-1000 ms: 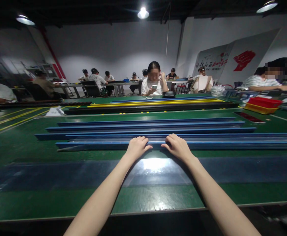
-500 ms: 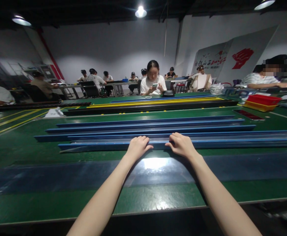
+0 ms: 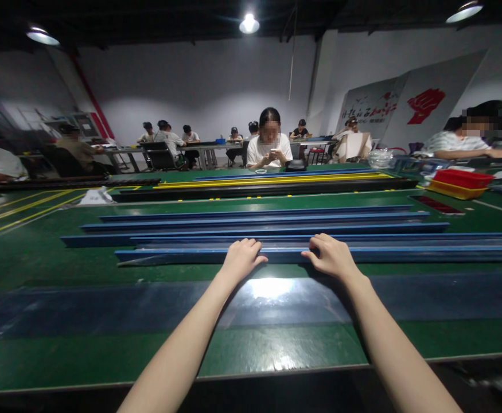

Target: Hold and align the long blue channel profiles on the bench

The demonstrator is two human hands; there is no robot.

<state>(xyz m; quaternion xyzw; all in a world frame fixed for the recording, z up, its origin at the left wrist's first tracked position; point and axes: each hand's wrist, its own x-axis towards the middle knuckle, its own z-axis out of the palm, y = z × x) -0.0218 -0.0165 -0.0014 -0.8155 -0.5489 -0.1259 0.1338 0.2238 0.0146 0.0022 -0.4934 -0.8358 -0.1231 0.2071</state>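
A long blue channel strip [image 3: 388,254] lies across the green table, nearest to me among the blue strips. My left hand [image 3: 242,256] has its fingers curled over the strip, with the thumb along its near side. Further right, my right hand [image 3: 329,255] grips the same strip, fingers bent over the top and thumb in front. Inside the channel there is something clear and shiny. Just behind lie several other blue strips [image 3: 259,225]. A flat sheet of transparent film [image 3: 117,310] stretches over the table between the strip and the near edge.
Black and yellow strips [image 3: 272,184] lie farther back. On the right are a dark phone-like slab [image 3: 436,205] and red and yellow trays [image 3: 463,180]. A person [image 3: 270,143] sits opposite with a phone; others sit around. The table [image 3: 285,353] ends close to me.
The near blue strip has shifted to the right, its left end now further right. My right hand has moved right with it, while my left hand is almost where it was.
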